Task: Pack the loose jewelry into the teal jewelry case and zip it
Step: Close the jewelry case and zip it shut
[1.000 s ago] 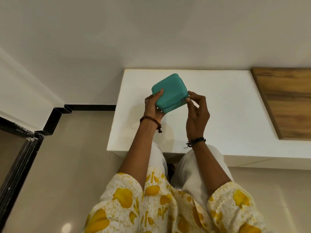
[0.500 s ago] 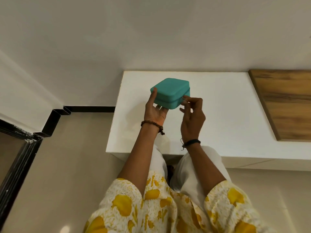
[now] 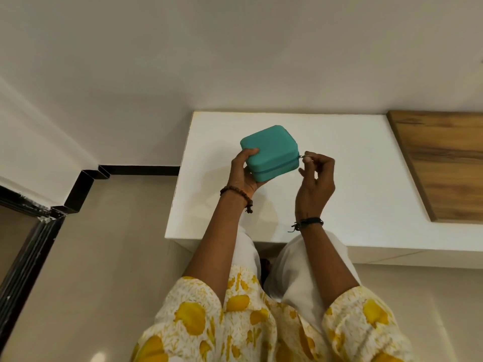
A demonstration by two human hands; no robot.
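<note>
The small square teal jewelry case (image 3: pixel 270 152) is held above the white tabletop (image 3: pixel 366 178) near its left edge, the left hand (image 3: pixel 243 173) cupping it underneath while the right hand (image 3: pixel 315 176) pinches the silver zipper pull (image 3: pixel 303 156) at its right corner. She'd do best bracing the case firmly and drawing the pull steadily along the seam.

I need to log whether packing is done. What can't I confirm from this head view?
- Contents of the teal jewelry case: its closed lid hides them.
- Zip travel round the far sides: hidden by the case body.
- Zipper pull: too small; right hand pinches it.
- Case underside: covered by the left hand grip.
</note>
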